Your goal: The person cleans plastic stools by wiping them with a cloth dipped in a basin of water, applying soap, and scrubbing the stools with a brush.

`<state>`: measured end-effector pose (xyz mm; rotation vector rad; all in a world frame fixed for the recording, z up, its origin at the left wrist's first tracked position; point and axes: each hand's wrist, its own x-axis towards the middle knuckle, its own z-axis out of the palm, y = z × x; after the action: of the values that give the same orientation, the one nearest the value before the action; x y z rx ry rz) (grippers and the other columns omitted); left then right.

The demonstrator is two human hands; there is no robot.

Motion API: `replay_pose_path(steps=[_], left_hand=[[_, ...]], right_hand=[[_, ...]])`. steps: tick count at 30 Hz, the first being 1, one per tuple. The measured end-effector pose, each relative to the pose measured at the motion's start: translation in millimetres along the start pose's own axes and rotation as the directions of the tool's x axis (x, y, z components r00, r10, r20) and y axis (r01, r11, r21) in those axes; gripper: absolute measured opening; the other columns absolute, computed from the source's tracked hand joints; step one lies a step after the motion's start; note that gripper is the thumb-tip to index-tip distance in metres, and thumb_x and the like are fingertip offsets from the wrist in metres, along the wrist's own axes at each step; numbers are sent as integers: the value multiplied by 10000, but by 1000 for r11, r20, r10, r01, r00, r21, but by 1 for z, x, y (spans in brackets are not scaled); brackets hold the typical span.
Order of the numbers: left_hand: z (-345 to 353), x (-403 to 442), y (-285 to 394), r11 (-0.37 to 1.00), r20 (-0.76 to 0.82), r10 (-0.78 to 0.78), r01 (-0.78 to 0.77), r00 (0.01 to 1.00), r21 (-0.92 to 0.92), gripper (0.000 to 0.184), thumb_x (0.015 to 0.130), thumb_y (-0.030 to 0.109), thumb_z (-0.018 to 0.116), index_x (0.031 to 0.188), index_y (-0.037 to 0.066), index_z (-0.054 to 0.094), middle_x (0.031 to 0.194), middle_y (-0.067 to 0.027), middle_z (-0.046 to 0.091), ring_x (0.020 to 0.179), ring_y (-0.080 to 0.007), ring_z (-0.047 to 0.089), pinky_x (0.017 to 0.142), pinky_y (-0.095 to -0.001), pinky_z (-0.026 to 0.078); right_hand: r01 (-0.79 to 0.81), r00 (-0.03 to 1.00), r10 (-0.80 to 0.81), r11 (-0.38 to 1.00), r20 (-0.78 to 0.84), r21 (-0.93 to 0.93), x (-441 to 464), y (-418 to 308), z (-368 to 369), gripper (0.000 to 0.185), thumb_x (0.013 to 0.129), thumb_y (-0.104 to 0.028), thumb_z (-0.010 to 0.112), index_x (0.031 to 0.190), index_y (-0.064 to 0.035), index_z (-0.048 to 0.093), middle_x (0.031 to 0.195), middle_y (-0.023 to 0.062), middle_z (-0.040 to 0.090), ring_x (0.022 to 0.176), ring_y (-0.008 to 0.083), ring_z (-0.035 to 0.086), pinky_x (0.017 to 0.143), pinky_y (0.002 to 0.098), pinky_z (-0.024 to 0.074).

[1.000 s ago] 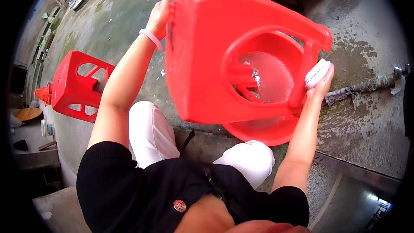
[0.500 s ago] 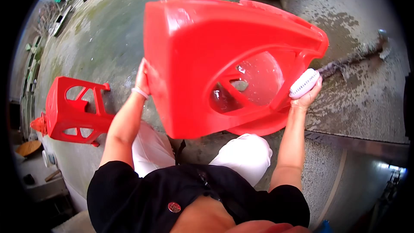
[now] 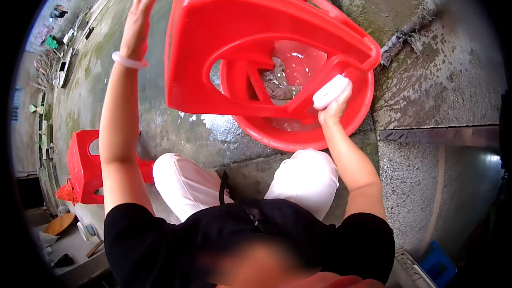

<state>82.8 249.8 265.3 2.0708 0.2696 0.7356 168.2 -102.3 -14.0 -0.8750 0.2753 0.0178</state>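
A red plastic stool [image 3: 194,64] lies tilted on its side over a round red basin [image 3: 277,141]. Through the opening in its side I see water and a wet grey cloth [image 3: 279,82] in the basin. My right hand [image 3: 334,109] grips a white scrub brush [image 3: 330,92] against the leg end of the stool, above the basin's rim. My left hand [image 3: 140,18] is raised to the left of the stool's seat, apart from it in this view. Its fingers are stretched straight, with nothing in them, and a pale bangle circles the wrist.
Another red stool [image 3: 82,162] lies on the wet concrete floor to my left. A cloth-wrapped pole [image 3: 408,32] lies beyond the basin on the right. Low on the right is a blue plastic item [image 3: 439,264]. A metal-edged step [image 3: 440,135] runs along the right.
My left hand has let go of the stool's seat and risen up and left. The stool has settled lower over the basin, and the brush has moved left and slightly down.
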Motion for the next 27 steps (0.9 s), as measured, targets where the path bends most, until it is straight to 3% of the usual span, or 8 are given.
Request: replay_pose_path(steps=[9,11,14,15,17,19,23,27], left_hand=[[70,-21,37,779,295,516,-584,804,229,613,812,137,740,1362,76,476,1428,-104,439,1381,-227,331,1108,-349,306],[64,-21,34,809,261,461,-523,848,268,655,753,86,787,1342,74,501,1434,-129,427,1371,-230,349,1115,-351,301],[54,-21,26,881,231,391,-435,891,186,635,776,82,766,1347,55,490,1438,-147,421,1364,-234,359,1113,-355,305],[54,-23,25,804,276,443,-514,853,298,640,787,76,753,1358,34,467,1426,-137,436,1340,-229,391,1108,-357,312],[58,-33,29,855,272,401,-464,875,232,633,762,74,772,1331,42,495,1448,-155,389,1316,-228,418,1083,-359,361],[60,-42,31,851,286,407,-474,868,226,659,743,59,781,1334,49,489,1479,-182,327,1284,-250,453,1060,-371,400],[61,-58,30,865,299,402,-466,866,185,725,728,66,784,1366,44,441,1490,-215,288,1279,-286,452,1042,-400,422],[62,-51,32,856,326,402,-477,856,198,708,720,60,787,1347,28,461,1479,-216,310,1288,-278,444,1042,-396,422]], right_hand=[[-262,958,268,963,-103,68,29,-21,-31,442,924,-536,480,1034,-122,585,849,15,602,783,205,635,702,335,541],[-454,795,389,891,465,30,98,14,-122,442,918,-525,499,983,-101,605,876,42,621,819,208,640,716,347,539],[-391,916,297,809,-268,-439,121,70,-129,462,910,-485,526,969,-40,636,968,127,656,896,258,652,752,365,534],[-94,953,301,208,-28,-974,128,68,-117,510,883,-462,548,1098,-1,593,1047,164,649,971,295,637,826,364,507],[79,965,262,-342,-14,-936,136,82,-112,604,856,-415,556,1256,36,527,1221,204,587,1140,340,559,957,405,434],[-187,979,32,-257,-201,-948,112,100,-96,615,857,-380,519,1360,-33,449,1467,218,348,1358,391,312,1059,549,295],[577,815,358,-440,455,-688,116,185,-170,668,831,-392,560,1426,-135,399,1521,216,239,1394,403,218,1052,599,275],[455,854,424,-331,300,-827,149,199,-198,728,831,-410,569,1409,-10,377,1502,220,279,1383,368,268,1063,527,314]])
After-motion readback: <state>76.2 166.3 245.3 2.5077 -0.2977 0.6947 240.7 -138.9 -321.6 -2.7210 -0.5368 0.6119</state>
